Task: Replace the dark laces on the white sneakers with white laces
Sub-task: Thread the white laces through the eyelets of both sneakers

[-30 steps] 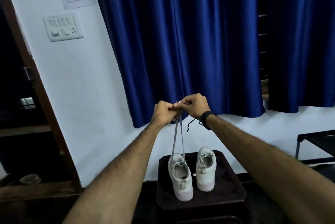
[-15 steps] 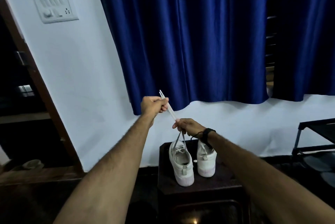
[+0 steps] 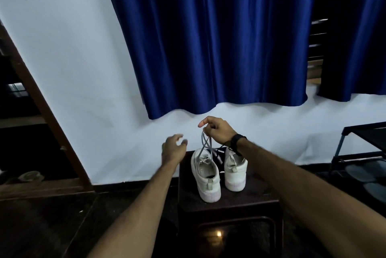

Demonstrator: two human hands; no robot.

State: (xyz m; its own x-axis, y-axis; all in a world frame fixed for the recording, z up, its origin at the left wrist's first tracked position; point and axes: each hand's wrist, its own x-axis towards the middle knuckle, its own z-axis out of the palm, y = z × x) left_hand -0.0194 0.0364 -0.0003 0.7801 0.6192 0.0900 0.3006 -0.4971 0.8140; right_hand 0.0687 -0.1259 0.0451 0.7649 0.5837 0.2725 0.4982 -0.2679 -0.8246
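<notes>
- White laces [image 3: 205, 145] are seen crossed in an X just above the left sneaker [image 3: 205, 176], a little below the centre of the frame, with both strands gathered up in the right hand [image 3: 217, 130].
- The right hand is closed round the lace ends, fingers curled, directly above the gap between the two shoes.
- The left hand [image 3: 173, 149] is held free to the left of the sneakers, fingers loosely spread and nothing gripped.
- The left sneaker and the right sneaker [image 3: 235, 171] are stood side by side, heels toward the camera, on a dark bench [image 3: 263, 195] in the lower centre of the frame.
- Dark strands, probably the removed laces [image 3: 218, 156], are glimpsed between the shoes; this cannot be told for certain.
- The left shoe appears to be threaded already, so tying off is judged to be the step in hand.
- For a neat knot, one strand should be taken by the free left hand, so that each hand has one.
- Even tension should be kept on both strands, lest the shoe be lifted or tipped off the bench.
- The ends should be checked for equal length before the knot is drawn down onto the tongue.
</notes>
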